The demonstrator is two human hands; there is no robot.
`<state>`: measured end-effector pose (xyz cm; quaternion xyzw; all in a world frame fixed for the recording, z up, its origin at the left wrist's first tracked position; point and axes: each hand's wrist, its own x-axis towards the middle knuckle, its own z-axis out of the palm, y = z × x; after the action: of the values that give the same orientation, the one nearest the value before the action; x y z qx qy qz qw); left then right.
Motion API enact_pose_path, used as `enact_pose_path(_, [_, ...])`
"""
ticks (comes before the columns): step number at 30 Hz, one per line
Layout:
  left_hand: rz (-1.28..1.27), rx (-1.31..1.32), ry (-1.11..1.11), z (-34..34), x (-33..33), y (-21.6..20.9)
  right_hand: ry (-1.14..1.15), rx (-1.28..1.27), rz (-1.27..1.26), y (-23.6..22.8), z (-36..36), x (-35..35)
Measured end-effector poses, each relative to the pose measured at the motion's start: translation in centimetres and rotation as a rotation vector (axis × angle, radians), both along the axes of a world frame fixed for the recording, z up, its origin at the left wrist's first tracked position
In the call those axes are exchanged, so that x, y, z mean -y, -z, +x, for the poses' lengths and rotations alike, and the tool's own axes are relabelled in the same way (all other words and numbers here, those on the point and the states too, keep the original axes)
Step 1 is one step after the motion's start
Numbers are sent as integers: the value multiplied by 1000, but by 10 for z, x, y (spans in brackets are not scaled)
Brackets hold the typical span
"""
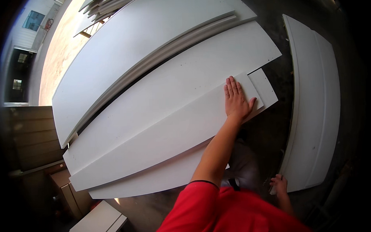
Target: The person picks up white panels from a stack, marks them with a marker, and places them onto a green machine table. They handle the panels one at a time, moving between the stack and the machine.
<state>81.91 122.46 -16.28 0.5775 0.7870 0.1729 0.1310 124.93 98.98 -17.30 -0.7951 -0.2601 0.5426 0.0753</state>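
My left hand [238, 100] lies flat, palm down with the fingers stretched and the thumb out, near the right end of a long narrow white board [165, 135]. That board rests on a wider white panel [184, 75]. A shorter white piece [265, 86] sticks out beyond its right end, and another white panel [155, 174] shows below its near edge. Low on the right, my right hand [280, 184] hangs beside the near corner of a stack of white panels [316, 111]. Its fingers are loosely bent and apart, with nothing visible in them.
Beyond the panels lies another large white panel [150, 31] with narrow strips [167, 51] along its edge. More boards [108, 6] are piled at the far left. Small white panels [97, 223] are stacked at the lower left, near brown boxes [69, 189]. Dark floor [271, 125] separates the two panel stacks.
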Motion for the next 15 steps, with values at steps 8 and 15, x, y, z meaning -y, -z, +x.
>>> enact_pose_path(8, [161,217,236,140,-87,8,56,160,24,-25,139,-133])
enact_pose_path(15, [49,560,461,229,75,-7,23,-228,-36,-42,47,-269])
